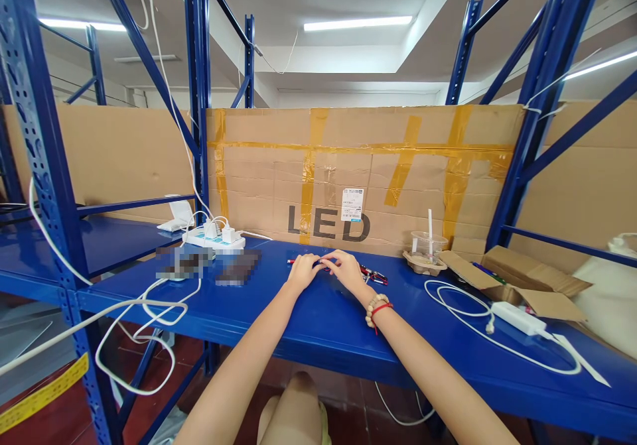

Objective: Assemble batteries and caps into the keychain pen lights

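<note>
Near the middle of the blue shelf, my left hand (303, 271) and my right hand (344, 270) meet at the fingertips. Both have bent fingers closed in a pinch; whatever is between them is too small and covered to make out. The red end of a thin, pen-like thing (290, 261) shows just behind my left hand. Several small red and black pieces (373, 275) lie beside my right hand, their kind unclear. A beaded bracelet (371, 309) and a red cord circle my right wrist.
A white power strip (213, 238) with plugs and cables stands at the back left, by two blurred dark items (239, 267). Rightward are a clear cup (428, 245) with a straw, an open cardboard box (512, 282) and a white adapter (517, 317). A cardboard wall (259, 186) closes the back.
</note>
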Demonstrator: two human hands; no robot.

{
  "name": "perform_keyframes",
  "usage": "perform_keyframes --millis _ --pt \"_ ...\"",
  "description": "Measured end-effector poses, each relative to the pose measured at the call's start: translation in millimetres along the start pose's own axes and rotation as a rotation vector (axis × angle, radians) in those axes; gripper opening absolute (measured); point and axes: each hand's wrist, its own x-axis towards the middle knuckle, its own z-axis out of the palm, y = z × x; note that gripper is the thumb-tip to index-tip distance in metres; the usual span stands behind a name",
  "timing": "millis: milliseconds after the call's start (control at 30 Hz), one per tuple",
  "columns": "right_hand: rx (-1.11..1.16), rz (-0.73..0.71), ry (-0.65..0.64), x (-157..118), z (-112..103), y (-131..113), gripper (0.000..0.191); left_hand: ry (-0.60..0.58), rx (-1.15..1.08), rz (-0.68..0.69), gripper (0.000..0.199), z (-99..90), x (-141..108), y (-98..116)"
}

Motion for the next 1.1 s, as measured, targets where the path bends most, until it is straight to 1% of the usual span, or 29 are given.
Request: perform_keyframes --millis 233,400,567,800,967,1100 --pt "0.002 -0.014 0.011 -0.6 -1.5 -3.8 0.03 0.016 -0.019 0.008 0.024 2.1 0.7 -0.7" --pt "0.005 -0.016 0.025 -1.1 0.8 -8.2 0.026 0.026 -0.02 0.009 0.024 3.5 0.9 -2.2" --pt "-0.049 0.008 0.051 -2.2 -1.8 -15.0 0.028 0.022 -0.009 0.005 0.025 2.1 -0.4 -0.9" --pt "-0.087 0.037 0.043 -2.8 -5.0 -19.3 0.028 0.026 0.012 0.01 0.022 0.6 -1.8 0.7" --pt "-0.103 0.041 0.098 -2.1 -4.8 -18.5 0.031 0.04 0.004 0.014 0.029 -0.3 -1.5 0.8" --pt "-0.102 0.029 0.114 -2.1 -5.5 -19.3 0.026 0.051 -0.013 0.039 0.028 -0.4 -1.4 0.3"
